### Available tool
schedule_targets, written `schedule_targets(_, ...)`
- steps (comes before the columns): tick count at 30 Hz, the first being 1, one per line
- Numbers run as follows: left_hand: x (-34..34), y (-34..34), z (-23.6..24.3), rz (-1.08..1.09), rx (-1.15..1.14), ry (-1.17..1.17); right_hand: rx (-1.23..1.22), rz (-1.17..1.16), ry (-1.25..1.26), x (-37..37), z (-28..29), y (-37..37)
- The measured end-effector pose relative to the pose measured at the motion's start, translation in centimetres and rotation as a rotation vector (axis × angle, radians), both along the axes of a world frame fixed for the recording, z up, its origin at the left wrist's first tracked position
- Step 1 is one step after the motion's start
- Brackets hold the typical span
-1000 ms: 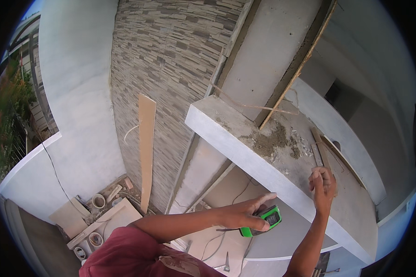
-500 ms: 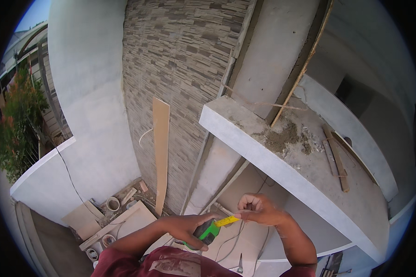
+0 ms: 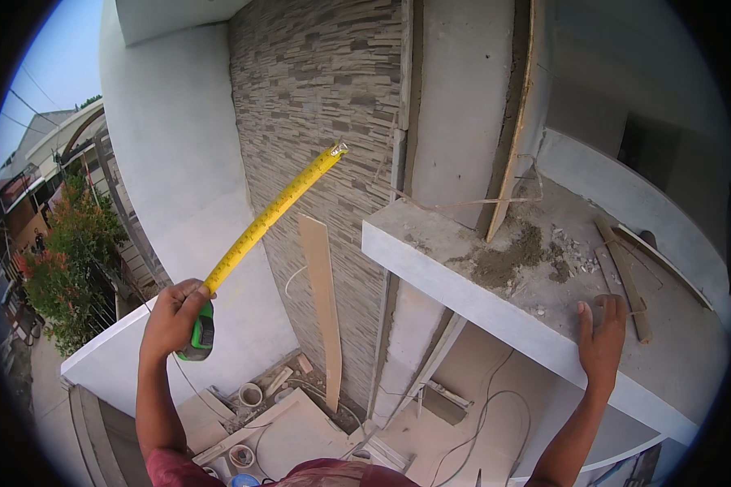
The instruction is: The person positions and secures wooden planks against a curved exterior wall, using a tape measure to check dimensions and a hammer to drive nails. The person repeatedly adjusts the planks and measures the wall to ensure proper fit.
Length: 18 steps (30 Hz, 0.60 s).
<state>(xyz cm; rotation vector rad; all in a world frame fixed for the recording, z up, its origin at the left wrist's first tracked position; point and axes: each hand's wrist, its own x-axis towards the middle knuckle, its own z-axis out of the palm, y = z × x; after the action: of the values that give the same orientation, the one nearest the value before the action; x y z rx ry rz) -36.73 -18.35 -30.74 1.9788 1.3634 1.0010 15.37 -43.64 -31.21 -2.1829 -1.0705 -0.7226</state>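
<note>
My left hand is wrapped round a green and black tape measure, out to the left of my body. Its yellow blade sticks out well past the case, slanting up and to the right, its metal tip free in front of the stone-patterned wall. On the right, my right hand has its fingers apart and holds nothing. It is at the front edge of the concrete ledge; whether the palm presses on it, I cannot tell.
Mortar rubble and wooden strips lie on the ledge. A tall brown board leans against the stone-patterned wall. Down below are buckets, pale panels and a loose cable. A low white wall stands at left.
My left hand has moved left and up with the tape measure, whose blade now reaches further out. My right hand has let go of the blade's end and moved right to the ledge.
</note>
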Motion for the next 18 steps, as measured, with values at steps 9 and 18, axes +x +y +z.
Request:
schedule_targets(9,10.8,10.6,18.2,0.206,0.478,0.934,-0.006,-0.143,0.004,1.6,-1.8,0.0)
schedule_targets(18,18.2,9.2,21.5,0.094,0.572,1.055,0.08,-0.065,0.033,1.8,-2.2,-0.5)
